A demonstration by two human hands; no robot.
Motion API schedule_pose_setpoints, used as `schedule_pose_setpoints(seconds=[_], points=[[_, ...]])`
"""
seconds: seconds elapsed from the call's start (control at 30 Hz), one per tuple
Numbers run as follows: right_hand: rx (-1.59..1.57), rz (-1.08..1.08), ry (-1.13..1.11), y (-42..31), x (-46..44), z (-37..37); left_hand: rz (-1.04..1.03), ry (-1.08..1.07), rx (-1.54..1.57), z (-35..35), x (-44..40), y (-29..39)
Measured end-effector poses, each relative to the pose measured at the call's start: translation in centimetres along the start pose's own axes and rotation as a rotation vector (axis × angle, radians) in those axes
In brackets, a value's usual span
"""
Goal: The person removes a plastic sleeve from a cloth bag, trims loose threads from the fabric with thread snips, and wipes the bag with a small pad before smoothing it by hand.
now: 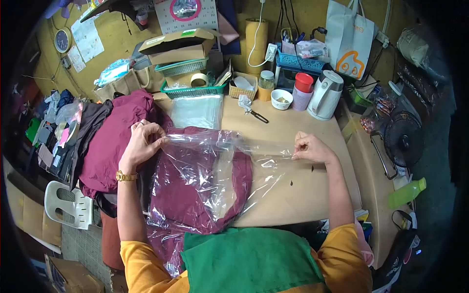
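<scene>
A large clear plastic bag (223,168) is stretched across the table between my two hands. My left hand (145,139), with a gold watch at the wrist, pinches its upper left part between thumb and fingers. At the upper right end, my right hand (312,149) grips the plastic with closed fingers. A folded maroon garment (242,178) lies beneath or inside the plastic; I cannot tell which. Its lower part hangs over the table's near edge. More maroon clothing (115,141) is heaped beside my left hand.
Flat clear bags (197,112) lie behind the garment. Thread snippers (259,116), a white bowl (281,99), a lidded cup (302,93) and a white kettle (326,97) stand or lie towards the back. A white plastic chair (69,205) is at left, a black fan (403,138) at right.
</scene>
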State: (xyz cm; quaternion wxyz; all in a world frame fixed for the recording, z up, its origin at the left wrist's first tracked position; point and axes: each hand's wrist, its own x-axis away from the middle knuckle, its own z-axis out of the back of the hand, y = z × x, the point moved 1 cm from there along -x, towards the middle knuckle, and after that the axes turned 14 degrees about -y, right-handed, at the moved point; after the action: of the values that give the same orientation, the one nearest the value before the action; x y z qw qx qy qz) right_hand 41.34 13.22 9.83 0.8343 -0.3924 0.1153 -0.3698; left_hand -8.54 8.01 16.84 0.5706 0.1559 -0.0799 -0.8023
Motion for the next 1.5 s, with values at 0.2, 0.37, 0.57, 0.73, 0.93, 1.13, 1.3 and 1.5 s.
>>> schedule_pose_setpoints(seconds=[0.2,0.37,0.57,0.73,0.93,1.13,1.3,1.5], points=[[-0.772,0.661,0.149,0.2,-1.8,-1.3,0.058,-0.094,-0.238,-0.4,-1.1,-1.7],[-0.764,0.428,0.138,1.2,-1.5,0.2,-0.285,-0.164,0.659,0.0,-0.8,-0.9],[-1.058,0.853,0.231,2.5,-3.2,0.3,-0.552,-0.071,1.304,-0.2,-1.6,-0.4],[-0.795,0.712,0.164,1.1,-1.1,1.2,-0.249,-0.041,0.158,2.0,-2.2,0.0],[-0.573,0.543,0.200,0.6,0.1,1.9,-0.354,-0.104,0.500,4.5,-2.5,1.4],[-0.722,0.669,0.316,1.6,0.0,1.5,-0.547,-0.006,0.884,4.8,-2.3,2.1],[-0.915,0.704,0.415,3.8,0.5,-0.9,-0.496,-0.012,0.843,3.6,-1.4,0.9],[-1.152,0.882,0.406,4.8,-1.1,-1.5,-0.744,-0.066,1.407,0.8,-2.3,1.9]])
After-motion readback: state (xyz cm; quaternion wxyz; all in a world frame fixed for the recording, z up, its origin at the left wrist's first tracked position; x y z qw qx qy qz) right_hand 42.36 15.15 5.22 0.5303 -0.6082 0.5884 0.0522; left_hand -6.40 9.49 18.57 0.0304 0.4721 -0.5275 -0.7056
